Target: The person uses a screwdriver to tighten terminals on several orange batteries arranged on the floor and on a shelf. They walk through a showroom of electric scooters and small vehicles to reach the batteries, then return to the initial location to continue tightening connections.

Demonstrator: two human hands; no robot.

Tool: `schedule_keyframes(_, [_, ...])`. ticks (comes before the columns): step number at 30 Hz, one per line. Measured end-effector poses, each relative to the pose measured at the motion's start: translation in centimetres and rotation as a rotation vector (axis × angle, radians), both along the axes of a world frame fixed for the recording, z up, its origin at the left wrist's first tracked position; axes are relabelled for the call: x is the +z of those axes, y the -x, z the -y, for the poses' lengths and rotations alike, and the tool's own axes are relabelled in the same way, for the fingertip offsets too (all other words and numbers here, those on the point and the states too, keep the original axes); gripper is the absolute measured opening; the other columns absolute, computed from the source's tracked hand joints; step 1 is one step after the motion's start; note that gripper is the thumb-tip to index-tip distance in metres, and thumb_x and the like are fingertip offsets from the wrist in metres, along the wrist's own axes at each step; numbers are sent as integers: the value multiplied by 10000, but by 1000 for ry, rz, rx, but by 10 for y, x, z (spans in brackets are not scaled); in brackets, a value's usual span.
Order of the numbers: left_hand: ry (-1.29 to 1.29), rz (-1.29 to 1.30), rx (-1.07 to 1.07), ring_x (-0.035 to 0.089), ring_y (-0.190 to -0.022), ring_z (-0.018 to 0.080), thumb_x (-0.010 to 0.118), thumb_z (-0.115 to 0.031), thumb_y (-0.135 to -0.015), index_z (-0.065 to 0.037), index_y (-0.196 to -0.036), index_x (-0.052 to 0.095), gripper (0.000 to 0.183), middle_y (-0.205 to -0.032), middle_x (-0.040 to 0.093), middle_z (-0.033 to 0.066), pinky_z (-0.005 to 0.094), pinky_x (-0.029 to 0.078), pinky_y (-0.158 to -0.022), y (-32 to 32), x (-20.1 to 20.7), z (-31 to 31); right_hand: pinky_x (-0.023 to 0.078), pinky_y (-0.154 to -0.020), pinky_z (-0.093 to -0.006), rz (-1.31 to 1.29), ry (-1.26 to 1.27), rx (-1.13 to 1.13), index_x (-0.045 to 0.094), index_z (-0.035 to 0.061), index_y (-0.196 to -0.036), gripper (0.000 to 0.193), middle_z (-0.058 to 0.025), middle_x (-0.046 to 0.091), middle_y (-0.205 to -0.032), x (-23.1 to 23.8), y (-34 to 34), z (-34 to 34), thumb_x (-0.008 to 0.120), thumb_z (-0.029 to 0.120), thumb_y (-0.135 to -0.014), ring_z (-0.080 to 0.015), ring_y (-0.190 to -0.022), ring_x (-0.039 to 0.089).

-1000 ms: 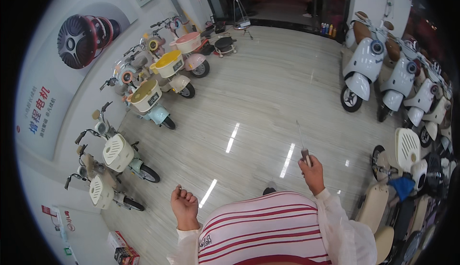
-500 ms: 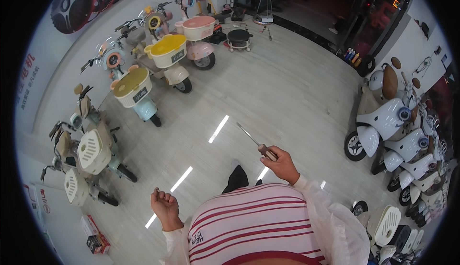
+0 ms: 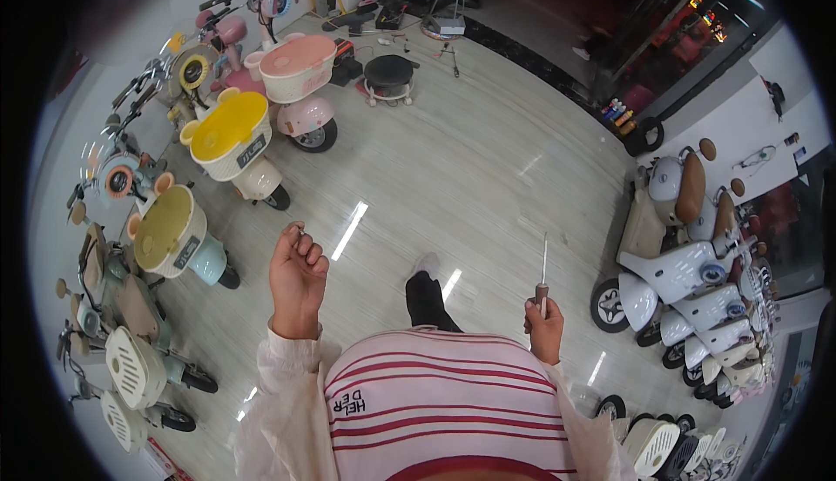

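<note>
My left hand has risen toward frame centre, fingers curled around something tiny; my right hand grips a screwdriver upright, lower right of centre.

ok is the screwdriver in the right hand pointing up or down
Up. The right hand grips the screwdriver by its dark handle, and the thin metal shaft rises straight above the fist, away from the body, toward the floor ahead.

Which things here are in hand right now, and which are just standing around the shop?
In hand:
- screwdriver, held upright in the right hand
- small part, too small to tell, pinched in the left hand

Standing around:
- yellow scooter
- pink scooter
- white scooters
- black stool
</note>
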State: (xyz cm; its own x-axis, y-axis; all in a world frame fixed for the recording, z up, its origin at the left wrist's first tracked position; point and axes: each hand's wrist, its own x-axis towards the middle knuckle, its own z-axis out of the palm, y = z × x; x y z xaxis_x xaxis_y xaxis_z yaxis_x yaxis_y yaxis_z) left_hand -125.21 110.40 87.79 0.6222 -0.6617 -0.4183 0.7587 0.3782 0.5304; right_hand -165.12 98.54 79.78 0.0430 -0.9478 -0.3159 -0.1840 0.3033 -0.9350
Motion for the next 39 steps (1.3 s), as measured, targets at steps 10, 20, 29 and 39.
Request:
schedule_keyframes(10, [-64, -23, 230, 332, -581, 80, 560, -203, -922, -110, -1016, 552, 132, -666, 352, -53, 215, 288, -488, -151, -7, 195, 387, -486, -217, 164, 139, 201, 591, 21, -984, 194, 26, 528, -706, 38, -226, 336, 663, 174, -889, -55, -559, 472])
schedule_keyframes(20, [-106, -170, 409, 318, -555, 81, 544, -211, -934, -116, -983, 561, 108, -657, 363, -56, 216, 276, -469, -305, -65, 373, 405, -553, -217, 149, 164, 625, 588, 15, -962, 176, 25, 561, -769, 18, -450, 548, 696, 113, -863, -43, -645, 485])
schedule_keyframes(29, [-1, -123, 314, 311, -580, 80, 536, -183, -939, -101, -1012, 552, 111, -683, 342, -48, 213, 267, -493, -490, -41, 633, 347, -441, -232, -29, -11, 349, 520, 79, -818, 185, -6, 511, -590, 33, -533, 737, 648, 182, -905, -85, -475, 453])
schedule_keyframes(39, [-121, -202, 372, 310, -576, 86, 538, -185, -935, -103, -983, 565, 98, -663, 341, -44, 224, 271, -492, -639, -63, 817, 366, -463, -228, 47, -35, 379, 557, 30, -926, 187, -25, 550, -652, -17, -725, 945, 611, 208, -939, -74, -514, 470])
